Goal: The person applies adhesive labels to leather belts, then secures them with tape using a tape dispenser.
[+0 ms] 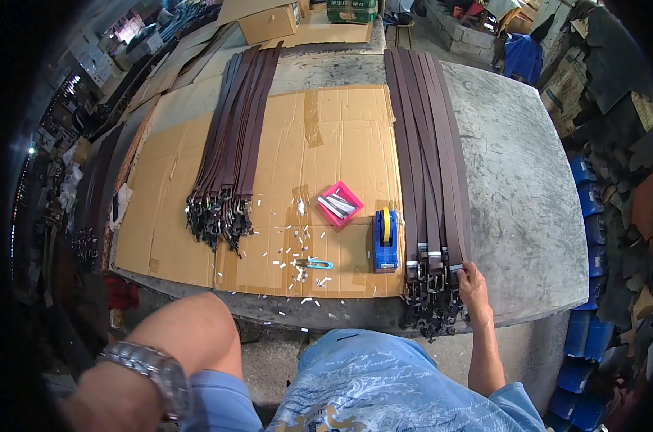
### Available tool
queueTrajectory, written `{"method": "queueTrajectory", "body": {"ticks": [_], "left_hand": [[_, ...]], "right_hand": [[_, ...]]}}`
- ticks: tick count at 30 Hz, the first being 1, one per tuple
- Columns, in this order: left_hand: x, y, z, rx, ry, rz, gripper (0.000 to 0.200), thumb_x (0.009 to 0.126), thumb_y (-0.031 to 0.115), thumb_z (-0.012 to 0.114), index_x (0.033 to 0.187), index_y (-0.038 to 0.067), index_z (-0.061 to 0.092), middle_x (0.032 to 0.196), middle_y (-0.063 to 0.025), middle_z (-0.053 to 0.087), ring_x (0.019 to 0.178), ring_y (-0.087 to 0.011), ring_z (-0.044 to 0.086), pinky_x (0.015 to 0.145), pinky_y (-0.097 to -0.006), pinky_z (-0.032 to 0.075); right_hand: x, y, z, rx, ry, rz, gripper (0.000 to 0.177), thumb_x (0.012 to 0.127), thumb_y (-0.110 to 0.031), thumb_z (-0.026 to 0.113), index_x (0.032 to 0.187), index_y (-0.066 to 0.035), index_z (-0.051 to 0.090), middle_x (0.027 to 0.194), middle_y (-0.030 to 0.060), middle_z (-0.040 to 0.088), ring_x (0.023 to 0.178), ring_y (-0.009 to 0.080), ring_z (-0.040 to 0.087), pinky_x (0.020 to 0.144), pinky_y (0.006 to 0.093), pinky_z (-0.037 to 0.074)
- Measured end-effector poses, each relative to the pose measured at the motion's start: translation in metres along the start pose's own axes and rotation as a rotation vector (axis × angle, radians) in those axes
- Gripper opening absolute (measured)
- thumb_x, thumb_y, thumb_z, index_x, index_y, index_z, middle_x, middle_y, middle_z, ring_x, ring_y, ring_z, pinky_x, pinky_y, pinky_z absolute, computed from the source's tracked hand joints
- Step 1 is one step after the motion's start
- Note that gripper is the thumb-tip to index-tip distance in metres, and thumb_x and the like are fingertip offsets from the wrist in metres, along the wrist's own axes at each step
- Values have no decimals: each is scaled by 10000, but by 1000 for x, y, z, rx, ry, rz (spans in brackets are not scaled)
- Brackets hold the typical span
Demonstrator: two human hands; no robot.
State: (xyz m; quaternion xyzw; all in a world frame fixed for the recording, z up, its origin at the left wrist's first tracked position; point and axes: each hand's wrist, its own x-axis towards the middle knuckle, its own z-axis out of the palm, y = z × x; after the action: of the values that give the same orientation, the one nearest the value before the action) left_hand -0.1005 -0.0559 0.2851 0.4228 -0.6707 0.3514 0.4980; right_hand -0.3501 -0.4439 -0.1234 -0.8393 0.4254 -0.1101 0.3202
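Observation:
My right hand [474,289] is at the buckle end of the right-hand bundle of dark brown belts [427,144]. Its thumb and fingers pinch the outermost belt [452,216] beside a whitish band. Metal buckles [434,284] cluster just left of that hand. My left arm is bent back towards the camera, with a metal watch [169,385] on the wrist. Only part of my left hand [100,403] shows at the lower left, its fingers hidden. A blue tape dispenser [385,248] with yellow tape stands left of the right bundle.
Cardboard [326,151] covers part of the table [513,173]. On it are a second belt bundle [240,122], a pink tray [354,199] of white strips, blue thread snips [316,264] and scattered paper bits. Blue bins [589,335] line the right side.

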Motion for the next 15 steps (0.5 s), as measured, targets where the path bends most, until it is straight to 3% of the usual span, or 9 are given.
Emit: {"method": "queueTrajectory", "body": {"ticks": [15], "left_hand": [[23, 7, -27, 21, -22, -6, 471, 918, 292, 582, 1186, -84, 491, 1052, -98, 590, 949, -204, 583, 804, -291, 480]], "right_hand": [[0, -1, 2, 121, 16, 3, 280, 904, -142, 570, 1127, 26, 579, 932, 195, 661, 868, 290, 642, 786, 370, 495]]}}
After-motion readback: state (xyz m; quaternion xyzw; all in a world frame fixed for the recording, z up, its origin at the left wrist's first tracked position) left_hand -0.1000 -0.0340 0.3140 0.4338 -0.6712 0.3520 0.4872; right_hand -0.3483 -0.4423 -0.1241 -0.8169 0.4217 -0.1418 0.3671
